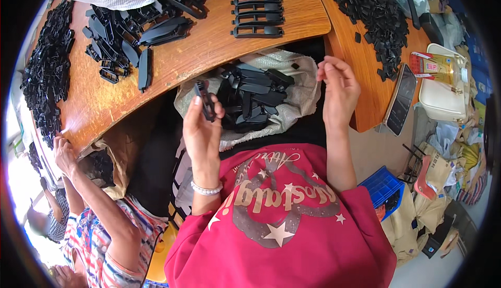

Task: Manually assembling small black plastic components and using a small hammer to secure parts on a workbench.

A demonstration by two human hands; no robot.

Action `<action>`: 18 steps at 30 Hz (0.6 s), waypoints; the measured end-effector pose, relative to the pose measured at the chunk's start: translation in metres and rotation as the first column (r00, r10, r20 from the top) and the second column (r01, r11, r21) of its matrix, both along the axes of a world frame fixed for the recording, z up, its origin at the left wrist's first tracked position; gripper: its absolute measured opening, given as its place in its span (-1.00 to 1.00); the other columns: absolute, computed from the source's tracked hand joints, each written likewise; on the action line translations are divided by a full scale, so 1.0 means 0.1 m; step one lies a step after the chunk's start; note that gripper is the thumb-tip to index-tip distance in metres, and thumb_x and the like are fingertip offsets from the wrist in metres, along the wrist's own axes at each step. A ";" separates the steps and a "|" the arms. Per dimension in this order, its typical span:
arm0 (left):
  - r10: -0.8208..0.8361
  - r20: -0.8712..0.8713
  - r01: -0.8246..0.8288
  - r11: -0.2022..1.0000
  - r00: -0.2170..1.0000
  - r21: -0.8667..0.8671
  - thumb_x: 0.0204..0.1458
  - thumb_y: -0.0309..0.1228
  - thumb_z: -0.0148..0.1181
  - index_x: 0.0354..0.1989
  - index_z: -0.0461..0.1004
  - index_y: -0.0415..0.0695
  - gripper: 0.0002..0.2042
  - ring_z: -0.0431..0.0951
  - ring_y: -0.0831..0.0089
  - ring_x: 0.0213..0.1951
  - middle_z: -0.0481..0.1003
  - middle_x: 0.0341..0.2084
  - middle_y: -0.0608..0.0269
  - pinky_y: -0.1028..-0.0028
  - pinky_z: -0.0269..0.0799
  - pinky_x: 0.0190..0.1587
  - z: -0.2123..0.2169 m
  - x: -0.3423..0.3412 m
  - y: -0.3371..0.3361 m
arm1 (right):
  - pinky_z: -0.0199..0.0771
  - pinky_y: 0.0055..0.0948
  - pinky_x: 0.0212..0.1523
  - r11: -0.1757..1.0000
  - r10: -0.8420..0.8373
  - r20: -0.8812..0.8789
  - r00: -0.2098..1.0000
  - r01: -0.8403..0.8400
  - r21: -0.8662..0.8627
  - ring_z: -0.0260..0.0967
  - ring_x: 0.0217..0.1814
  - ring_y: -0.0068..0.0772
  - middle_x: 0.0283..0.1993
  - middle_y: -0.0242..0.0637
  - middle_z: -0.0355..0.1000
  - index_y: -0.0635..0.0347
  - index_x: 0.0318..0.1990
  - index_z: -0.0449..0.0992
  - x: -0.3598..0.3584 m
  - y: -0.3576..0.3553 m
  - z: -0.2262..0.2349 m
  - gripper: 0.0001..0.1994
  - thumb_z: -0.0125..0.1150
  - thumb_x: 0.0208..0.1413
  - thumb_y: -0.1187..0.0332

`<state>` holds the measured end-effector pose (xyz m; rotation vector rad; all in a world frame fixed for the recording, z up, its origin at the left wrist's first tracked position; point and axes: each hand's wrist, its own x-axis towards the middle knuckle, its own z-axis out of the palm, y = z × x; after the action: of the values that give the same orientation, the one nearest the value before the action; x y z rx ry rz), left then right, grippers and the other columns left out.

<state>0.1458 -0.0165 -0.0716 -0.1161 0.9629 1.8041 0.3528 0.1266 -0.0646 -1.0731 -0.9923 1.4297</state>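
My left hand (pixel 202 123) is closed around a black plastic clip (pixel 205 101), with its slotted frame upright between thumb and fingers, over the left rim of an open woven sack (pixel 305 97). Many long, dark plastic clips (pixel 255 87) fill the sack, which sits between me and the table. To the right of the sack's mouth, my right hand (pixel 340 89) is raised with thumb and fingertips drawn together. Whatever they may pinch is too small or hidden to make out. A small black piece (pixel 295 66) shows against the sack's upper right side.
On the wooden table (pixel 182 71) lie a row of clips (pixel 257 11), a loose clip pile (pixel 122 37) and a heap of small black pieces (pixel 378 19). A phone (pixel 401 100) stands at right, near a white bag (pixel 443 97). Another person's hand (pixel 65 155) works at left.
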 end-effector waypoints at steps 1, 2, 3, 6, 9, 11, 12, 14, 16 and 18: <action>0.014 0.005 -0.014 1.000 1.000 -0.001 0.22 -0.35 0.02 0.09 0.32 -0.34 -0.64 0.44 0.43 -0.35 0.48 -0.32 0.12 0.46 0.37 -0.21 -0.01 -0.02 -0.02 | 0.42 -0.57 -0.27 1.000 -0.016 0.047 0.999 0.016 0.011 0.38 -0.33 -0.55 -0.28 -0.23 0.48 0.40 -0.14 0.49 0.03 0.02 0.02 -0.86 0.10 0.20 0.52; 0.027 0.011 -0.027 1.000 1.000 -0.001 0.22 -0.36 0.02 0.09 0.32 -0.33 -0.64 0.44 0.43 -0.35 0.48 -0.31 0.12 0.46 0.37 -0.20 -0.03 -0.03 -0.04 | 0.42 -0.57 -0.27 1.000 -0.017 0.050 0.999 0.017 0.008 0.38 -0.33 -0.55 -0.28 -0.23 0.48 0.40 -0.14 0.49 0.05 0.02 0.03 -0.86 0.10 0.20 0.52; 0.024 0.010 -0.025 1.000 1.000 0.016 0.22 -0.36 0.01 0.10 0.32 -0.33 -0.65 0.45 0.42 -0.34 0.48 -0.31 0.12 0.45 0.37 -0.20 -0.05 -0.05 -0.07 | 0.42 -0.57 -0.26 1.000 -0.020 0.052 0.998 0.019 0.020 0.39 -0.33 -0.55 -0.27 -0.23 0.48 0.40 -0.13 0.49 0.07 0.02 0.04 -0.85 0.09 0.21 0.52; 0.034 0.015 -0.035 0.999 0.999 0.010 0.22 -0.36 0.01 0.11 0.32 -0.33 -0.64 0.44 0.42 -0.35 0.49 -0.31 0.12 0.45 0.36 -0.20 -0.07 -0.04 -0.10 | 0.45 -0.57 -0.24 0.997 0.001 0.201 0.980 -0.017 0.079 0.40 -0.31 -0.54 -0.27 -0.22 0.49 0.40 -0.11 0.48 0.04 -0.02 0.08 -0.84 0.04 0.24 0.51; 0.012 0.019 -0.011 1.000 1.000 -0.019 0.22 -0.36 0.00 0.11 0.32 -0.33 -0.64 0.44 0.42 -0.35 0.49 -0.30 0.13 0.47 0.34 -0.22 -0.03 0.02 -0.06 | 0.47 -0.54 -0.22 0.981 0.067 0.407 0.911 -0.136 0.142 0.45 -0.31 -0.48 -0.28 -0.19 0.50 0.35 -0.12 0.50 0.01 -0.03 -0.11 -0.84 0.03 0.25 0.50; 0.004 0.014 -0.004 1.000 1.000 -0.030 0.22 -0.35 0.00 0.12 0.32 -0.34 -0.63 0.44 0.43 -0.35 0.49 -0.30 0.13 0.48 0.32 -0.23 -0.05 0.03 -0.06 | 0.49 -0.39 -0.19 0.898 -0.008 0.775 0.632 -0.337 0.284 0.47 -0.28 -0.23 -0.26 -0.14 0.50 0.33 -0.20 0.53 -0.03 -0.02 -0.21 -0.88 0.11 0.13 0.56; -0.016 0.010 0.016 1.000 1.000 -0.018 0.23 -0.36 0.00 0.12 0.31 -0.34 -0.63 0.44 0.43 -0.35 0.49 -0.30 0.14 0.48 0.32 -0.23 -0.08 0.04 -0.07 | 0.49 -0.35 -0.18 0.827 -0.081 0.866 0.494 -0.451 0.335 0.47 -0.26 -0.16 -0.24 -0.17 0.50 0.33 -0.22 0.54 -0.06 -0.02 -0.30 -0.88 0.14 0.08 0.58; -0.051 0.011 0.051 0.999 0.999 0.011 0.23 -0.36 -0.01 0.13 0.31 -0.35 -0.62 0.44 0.44 -0.35 0.49 -0.30 0.14 0.48 0.32 -0.23 -0.05 0.06 -0.04 | 0.42 -0.24 -0.15 0.788 -0.123 0.924 0.362 -0.531 0.313 0.39 -0.18 -0.02 -0.25 -0.13 0.48 0.32 -0.30 0.56 -0.12 0.01 -0.38 -0.87 0.20 -0.05 0.57; -0.093 -0.010 0.093 0.995 0.996 0.020 0.23 -0.35 -0.01 0.13 0.30 -0.36 -0.62 0.45 0.44 -0.35 0.49 -0.29 0.14 0.48 0.32 -0.24 -0.02 0.10 -0.01 | 0.34 -0.22 -0.11 0.775 -0.181 0.979 0.096 -0.599 0.202 0.35 -0.10 -0.10 -0.27 -0.16 0.48 0.29 -0.33 0.57 -0.19 0.04 -0.45 -0.88 0.22 -0.08 0.52; -0.116 -0.006 0.116 0.993 0.993 0.029 0.22 -0.36 0.00 0.13 0.30 -0.38 -0.61 0.46 0.43 -0.36 0.49 -0.29 0.13 0.49 0.34 -0.27 -0.01 0.14 0.01 | 0.29 -0.26 -0.09 0.772 -0.203 0.974 0.100 -0.596 0.222 0.32 -0.10 -0.12 -0.27 -0.11 0.49 0.34 -0.45 0.57 -0.25 0.08 -0.54 -0.88 0.12 -0.16 0.53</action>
<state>0.1599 -0.0156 -0.0725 -0.0379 0.9274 1.7116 0.3279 0.1347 -0.1188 -1.3773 -2.5215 0.1727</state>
